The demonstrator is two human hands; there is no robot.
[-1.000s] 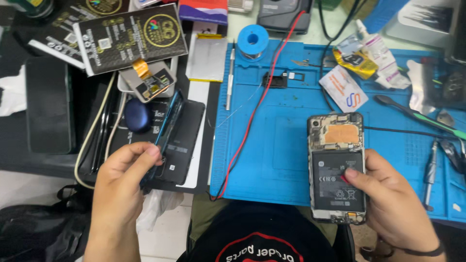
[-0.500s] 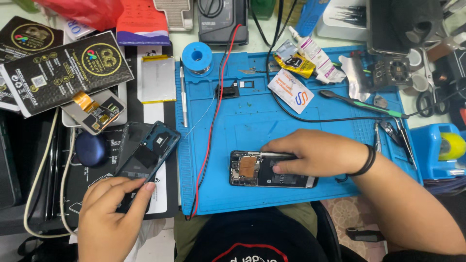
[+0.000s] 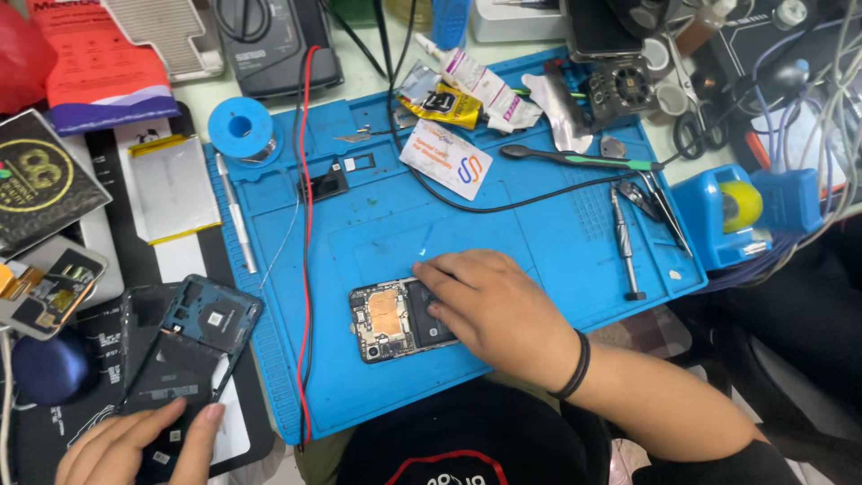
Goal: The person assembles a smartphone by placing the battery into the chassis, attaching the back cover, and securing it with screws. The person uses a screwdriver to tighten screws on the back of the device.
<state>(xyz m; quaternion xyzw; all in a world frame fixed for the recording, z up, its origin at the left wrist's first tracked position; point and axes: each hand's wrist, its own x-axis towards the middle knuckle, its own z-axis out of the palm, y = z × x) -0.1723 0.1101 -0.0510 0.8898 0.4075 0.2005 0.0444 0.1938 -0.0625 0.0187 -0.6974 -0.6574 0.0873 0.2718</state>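
Where the blue repair mat [image 3: 503, 224] serves as landmark, head view lists: opened phone [image 3: 388, 319], back removed, copper patch showing, lying flat on the mat's near middle; right hand [image 3: 489, 310] pressed flat over its right half, fingers [image 3: 440, 269] spread and laid on it, not wrapped round; dark rear cover [image 3: 193, 346] just off the mat's left edge; left hand [image 3: 144, 445] at its near end, fingers resting on it, thumb hidden, so grip cannot be told; red wire [image 3: 307, 224] along the mat's left side; solder spool [image 3: 240, 128] at its far-left corner.
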